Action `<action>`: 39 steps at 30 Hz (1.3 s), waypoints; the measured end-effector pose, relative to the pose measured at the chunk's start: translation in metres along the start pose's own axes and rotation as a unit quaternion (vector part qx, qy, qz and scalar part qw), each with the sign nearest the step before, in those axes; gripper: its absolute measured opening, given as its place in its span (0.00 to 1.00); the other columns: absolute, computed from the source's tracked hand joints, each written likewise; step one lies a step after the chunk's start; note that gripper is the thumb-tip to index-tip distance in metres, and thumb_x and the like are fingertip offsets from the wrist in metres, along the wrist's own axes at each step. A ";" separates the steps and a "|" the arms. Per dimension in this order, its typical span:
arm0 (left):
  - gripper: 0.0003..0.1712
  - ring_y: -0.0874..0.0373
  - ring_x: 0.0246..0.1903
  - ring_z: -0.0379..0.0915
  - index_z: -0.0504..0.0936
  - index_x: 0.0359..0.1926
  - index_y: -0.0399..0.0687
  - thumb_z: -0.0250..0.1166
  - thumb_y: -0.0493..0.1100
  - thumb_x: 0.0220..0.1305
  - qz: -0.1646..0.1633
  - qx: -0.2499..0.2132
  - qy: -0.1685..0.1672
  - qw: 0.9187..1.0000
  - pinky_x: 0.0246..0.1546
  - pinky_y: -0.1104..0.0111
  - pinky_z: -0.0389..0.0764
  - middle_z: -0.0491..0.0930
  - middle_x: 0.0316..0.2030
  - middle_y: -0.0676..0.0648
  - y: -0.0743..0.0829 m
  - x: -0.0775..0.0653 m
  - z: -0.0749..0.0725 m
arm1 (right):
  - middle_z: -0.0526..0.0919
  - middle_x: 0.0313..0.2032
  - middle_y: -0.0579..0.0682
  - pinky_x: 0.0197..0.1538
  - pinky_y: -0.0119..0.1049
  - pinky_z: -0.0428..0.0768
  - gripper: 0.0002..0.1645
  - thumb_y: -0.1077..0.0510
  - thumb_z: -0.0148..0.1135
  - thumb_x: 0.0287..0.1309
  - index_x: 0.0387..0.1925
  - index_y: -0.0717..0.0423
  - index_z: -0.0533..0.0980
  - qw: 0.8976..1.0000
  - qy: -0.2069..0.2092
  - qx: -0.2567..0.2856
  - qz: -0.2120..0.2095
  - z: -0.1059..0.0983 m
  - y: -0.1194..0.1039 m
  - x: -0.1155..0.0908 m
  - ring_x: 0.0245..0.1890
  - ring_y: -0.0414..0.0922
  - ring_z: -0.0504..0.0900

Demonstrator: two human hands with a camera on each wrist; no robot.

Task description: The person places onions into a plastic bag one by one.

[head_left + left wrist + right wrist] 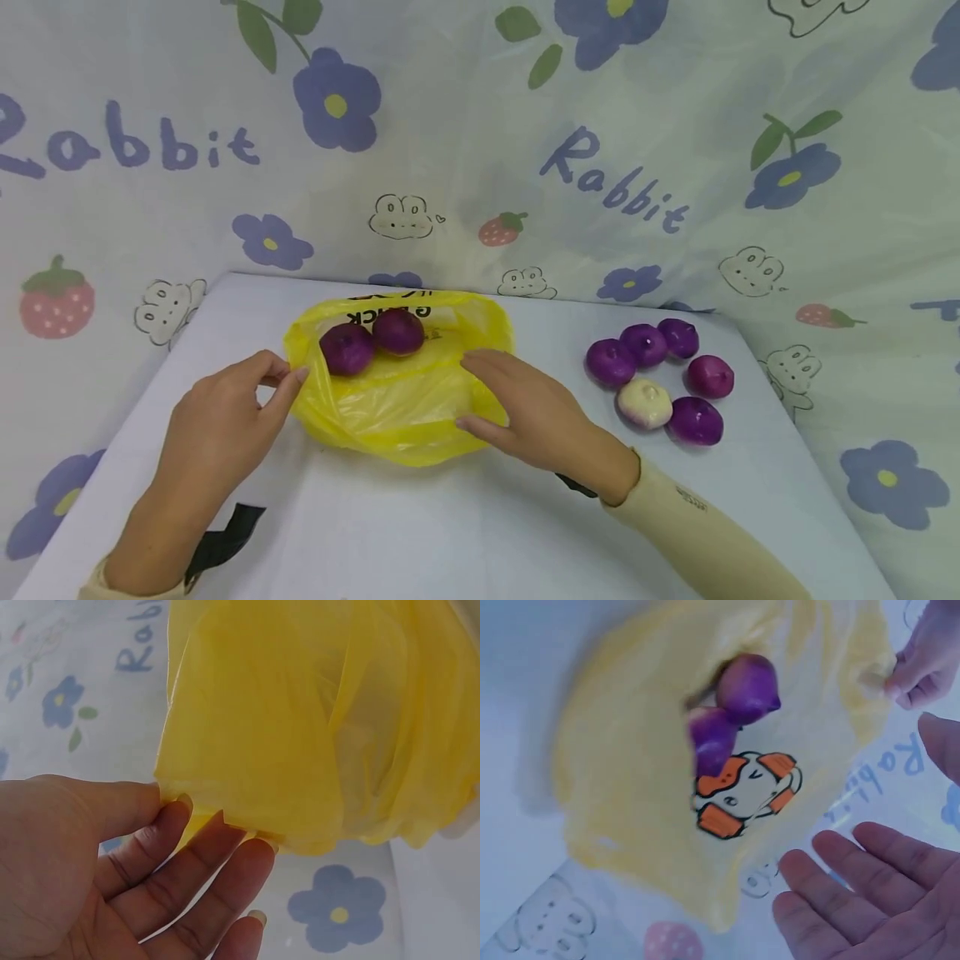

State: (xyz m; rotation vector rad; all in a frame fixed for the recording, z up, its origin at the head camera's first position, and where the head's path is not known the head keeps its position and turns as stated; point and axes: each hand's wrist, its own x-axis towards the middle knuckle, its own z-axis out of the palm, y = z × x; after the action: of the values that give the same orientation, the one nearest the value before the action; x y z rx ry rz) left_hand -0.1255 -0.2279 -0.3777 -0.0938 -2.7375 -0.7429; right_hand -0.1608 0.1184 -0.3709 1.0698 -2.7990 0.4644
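A yellow plastic bag [405, 417] with dark print lies spread open on the white table. Two purple onions [347, 350] rest side by side inside it, toward its left. My left hand [217, 425] pinches the bag's left rim between thumb and index finger; in the left wrist view the thumb [127, 806] presses the yellow film. Over the bag's right edge, my right hand [536, 408] is held with fingers extended and thumb apart, nothing in its grasp. The right wrist view shows its palm side [900, 915] beside the bag, with a cartoon print on the plastic.
Several loose onions sit in a cluster on the table's right side, among them a purple one [611, 362] and a pale, peeled-looking one [643, 404]. A patterned cloth [450, 125] with flowers and rabbits hangs behind the white table [360, 533].
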 end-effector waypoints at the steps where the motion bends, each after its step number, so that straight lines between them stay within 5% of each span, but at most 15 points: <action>1: 0.10 0.52 0.25 0.77 0.84 0.42 0.43 0.69 0.46 0.72 0.001 -0.002 0.000 1.000 0.26 0.59 0.73 0.88 0.40 0.39 0.000 -0.001 0.001 | 0.73 0.71 0.49 0.68 0.46 0.74 0.41 0.38 0.70 0.66 0.73 0.52 0.71 1.000 0.009 -0.003 -0.004 -0.001 0.004 -0.009 0.71 0.48 0.73; 7: 0.09 0.52 0.25 0.78 0.84 0.43 0.43 0.69 0.46 0.71 0.007 0.001 0.006 1.000 0.27 0.58 0.73 0.88 0.40 0.40 0.000 -0.002 0.002 | 0.74 0.71 0.50 0.67 0.49 0.74 0.45 0.39 0.74 0.62 0.73 0.53 0.70 0.999 0.042 -0.004 0.005 -0.010 0.023 -0.051 0.70 0.50 0.73; 18: 0.10 0.50 0.26 0.77 0.84 0.43 0.43 0.70 0.46 0.71 -0.016 0.012 0.000 1.000 0.27 0.59 0.72 0.88 0.41 0.38 -0.002 -0.003 0.004 | 0.69 0.74 0.54 0.67 0.54 0.72 0.68 0.30 0.81 0.45 0.80 0.51 0.59 0.995 0.028 -0.010 0.093 -0.029 0.041 -0.081 0.72 0.55 0.70; 39: 0.11 0.48 0.27 0.79 0.84 0.44 0.43 0.69 0.47 0.72 -0.025 0.017 -0.020 0.999 0.27 0.57 0.75 0.88 0.43 0.36 0.000 0.001 0.008 | 0.59 0.76 0.69 0.64 0.72 0.66 0.86 0.18 0.74 0.41 0.83 0.59 0.42 0.956 0.053 -0.017 0.289 -0.048 0.121 -0.143 0.73 0.70 0.62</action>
State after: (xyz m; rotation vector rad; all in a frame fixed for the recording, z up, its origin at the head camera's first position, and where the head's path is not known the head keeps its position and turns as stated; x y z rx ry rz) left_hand -0.1286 -0.2237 -0.3835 -0.0340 -2.7986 -0.7139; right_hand -0.1353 0.3097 -0.3843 0.1862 -2.9693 0.4977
